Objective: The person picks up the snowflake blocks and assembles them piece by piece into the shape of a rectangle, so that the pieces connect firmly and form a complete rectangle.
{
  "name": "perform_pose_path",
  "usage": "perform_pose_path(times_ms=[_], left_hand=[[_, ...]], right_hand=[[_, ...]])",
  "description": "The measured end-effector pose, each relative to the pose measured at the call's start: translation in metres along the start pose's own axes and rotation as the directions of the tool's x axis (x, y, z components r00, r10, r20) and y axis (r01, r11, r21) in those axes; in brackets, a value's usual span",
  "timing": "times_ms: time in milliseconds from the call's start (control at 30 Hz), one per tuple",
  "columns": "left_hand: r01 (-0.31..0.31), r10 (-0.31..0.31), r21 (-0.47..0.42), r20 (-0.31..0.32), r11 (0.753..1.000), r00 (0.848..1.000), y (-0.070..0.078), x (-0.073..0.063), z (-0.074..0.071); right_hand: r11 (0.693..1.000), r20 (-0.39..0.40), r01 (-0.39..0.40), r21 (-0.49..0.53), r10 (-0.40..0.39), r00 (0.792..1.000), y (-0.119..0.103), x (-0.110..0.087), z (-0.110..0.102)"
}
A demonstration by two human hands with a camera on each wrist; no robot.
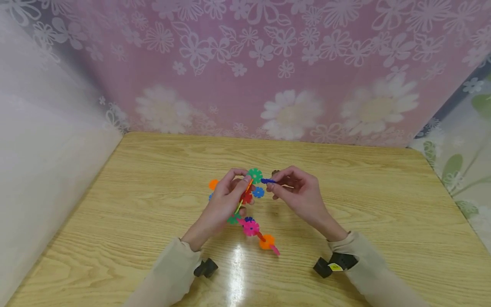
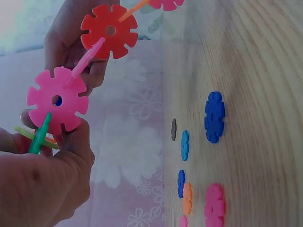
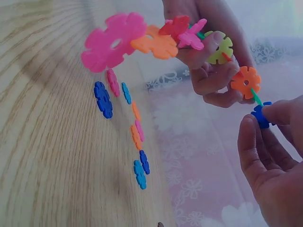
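Observation:
My left hand (image 1: pixel 222 196) grips a chain of notched plastic snowflake discs around its middle. The chain's tail slants toward me over the table, with a pink disc (image 1: pixel 251 228) and an orange disc (image 1: pixel 267 242) near its low end. At the upper end stands a green disc (image 1: pixel 255 175), joined to an orange disc (image 3: pixel 245 83) beside the left fingers. Between thumb and fingers, my right hand (image 1: pixel 303 194) pinches a dark blue disc (image 3: pixel 261 116), its edge right at the green one. A yellow-green disc (image 3: pixel 221 51) is partly covered by the left thumb.
Loose snowflake discs lie flat on the wooden table (image 1: pixel 134 221) beneath and behind the hands, among them a blue one (image 2: pixel 215 117), a pink one (image 2: pixel 215 205) and a brown one (image 1: pixel 275 172). A flowered pink curtain (image 1: pixel 230 85) hangs along the table's far edge.

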State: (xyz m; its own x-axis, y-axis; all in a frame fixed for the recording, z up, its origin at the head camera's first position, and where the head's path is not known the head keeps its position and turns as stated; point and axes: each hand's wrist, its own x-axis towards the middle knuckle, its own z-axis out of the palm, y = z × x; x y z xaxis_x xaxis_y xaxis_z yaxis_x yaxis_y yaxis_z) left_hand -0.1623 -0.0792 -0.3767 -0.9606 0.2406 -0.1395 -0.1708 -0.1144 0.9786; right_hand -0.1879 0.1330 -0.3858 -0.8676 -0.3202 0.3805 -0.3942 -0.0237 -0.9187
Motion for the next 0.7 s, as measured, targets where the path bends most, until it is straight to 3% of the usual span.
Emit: perform_pose_path(times_ms=[300,700], left_hand=[[0.018,-0.018,-0.032,-0.008,0.999,1.000,-0.002,0.001,0.000],[0.014,-0.016,-0.108,-0.020,0.994,1.000,-0.006,0.004,-0.007]], right_hand=[[0.990,-0.033,0.075,-0.116,-0.080,0.996,0.000,0.000,0.008],[0.986,-0.022,0.111,-0.127,-0.115,0.993,0.005,0.001,0.012]])
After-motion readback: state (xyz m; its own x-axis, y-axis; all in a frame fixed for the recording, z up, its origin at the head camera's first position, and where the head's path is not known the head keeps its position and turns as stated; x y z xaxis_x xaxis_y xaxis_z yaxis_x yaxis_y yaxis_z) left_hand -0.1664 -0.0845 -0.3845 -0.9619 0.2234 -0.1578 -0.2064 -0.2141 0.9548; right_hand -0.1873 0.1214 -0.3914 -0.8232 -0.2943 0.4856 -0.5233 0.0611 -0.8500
